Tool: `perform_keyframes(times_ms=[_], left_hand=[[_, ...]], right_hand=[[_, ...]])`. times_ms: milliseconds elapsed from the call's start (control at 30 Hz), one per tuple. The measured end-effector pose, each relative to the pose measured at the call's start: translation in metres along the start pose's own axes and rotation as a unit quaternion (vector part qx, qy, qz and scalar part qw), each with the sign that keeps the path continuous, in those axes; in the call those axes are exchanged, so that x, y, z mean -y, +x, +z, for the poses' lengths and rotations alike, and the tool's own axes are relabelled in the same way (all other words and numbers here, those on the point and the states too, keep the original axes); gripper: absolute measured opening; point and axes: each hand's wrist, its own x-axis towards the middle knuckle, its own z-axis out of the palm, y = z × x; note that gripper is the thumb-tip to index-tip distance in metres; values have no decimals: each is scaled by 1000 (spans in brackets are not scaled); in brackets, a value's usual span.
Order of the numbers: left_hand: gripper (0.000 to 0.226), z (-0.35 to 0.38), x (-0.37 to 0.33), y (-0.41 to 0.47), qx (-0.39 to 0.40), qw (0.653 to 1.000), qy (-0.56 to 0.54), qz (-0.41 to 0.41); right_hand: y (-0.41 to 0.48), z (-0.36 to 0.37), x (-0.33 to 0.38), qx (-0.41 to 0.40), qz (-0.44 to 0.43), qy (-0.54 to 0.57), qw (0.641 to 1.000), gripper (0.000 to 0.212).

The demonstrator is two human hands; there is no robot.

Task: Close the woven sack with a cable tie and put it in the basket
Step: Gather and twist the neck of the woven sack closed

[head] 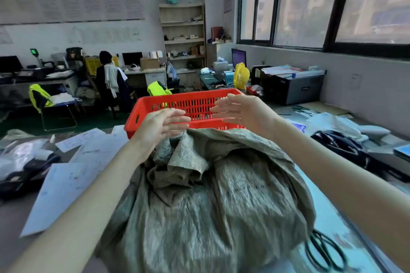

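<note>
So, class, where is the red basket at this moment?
In the head view the red basket sits centre frame on the table, just beyond the woven sack, with the left hand and right hand open in front of it.

A bulging grey-green woven sack (221, 206) lies on the table's near edge, its bunched neck (182, 162) touching the empty red slotted plastic basket (177, 104) behind.

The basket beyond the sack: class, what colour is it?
The basket is bright red-orange with slotted sides, clearest in the head view.
</note>
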Motion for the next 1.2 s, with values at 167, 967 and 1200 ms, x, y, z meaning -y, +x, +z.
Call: perform_keyframes(times_ms=[167,967,1200], left_hand=[[34,18,35,-19,-13,999,-7,-44],[34,55,151,-129,-62,911,395,102],[28,49,148,-144,-78,934,341,68]], right_hand=[[-11,5,-40,-17,42,-39,998,26],[-39,81,-162,-125,92,-97,983,57],[-28,103,-174,-145,112,-128,975,36]])
